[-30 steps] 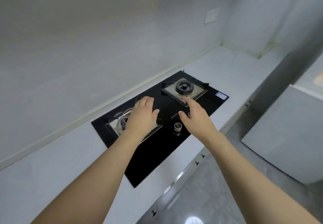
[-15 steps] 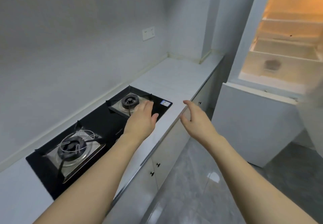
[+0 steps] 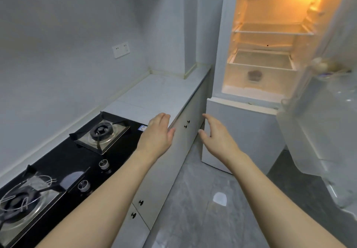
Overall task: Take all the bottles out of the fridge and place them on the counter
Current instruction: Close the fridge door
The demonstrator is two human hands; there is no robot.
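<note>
Ahead, the fridge (image 3: 251, 41) stands with its upper compartment lit yellow and its door (image 3: 328, 122) swung out to the right. On the door's shelf, near its top, some blurred shapes (image 3: 326, 67) sit behind the clear rail; they may be bottles, but the blur is too strong to tell. Inside, wire and glass shelves (image 3: 270, 32) and a clear drawer (image 3: 260, 71) show; a dim dark lump shows through the drawer's front.

Just left of the fridge runs the white counter (image 3: 160, 93), ending against a wall corner. Both hands hang in the air before it, holding nothing. The left hand (image 3: 157, 134) is over the counter's front edge, palm down, fingers straight and together. The right hand (image 3: 217, 134) is over the floor, before the fridge's lower door, with fingers loosely spread and the thumb apart.

Nearer on the counter lies a black hob (image 3: 63, 162) with two burners and two knobs. A socket plate (image 3: 121, 49) is on the wall. White cabinets (image 3: 164, 172) sit below, above a grey floor (image 3: 212, 218).
</note>
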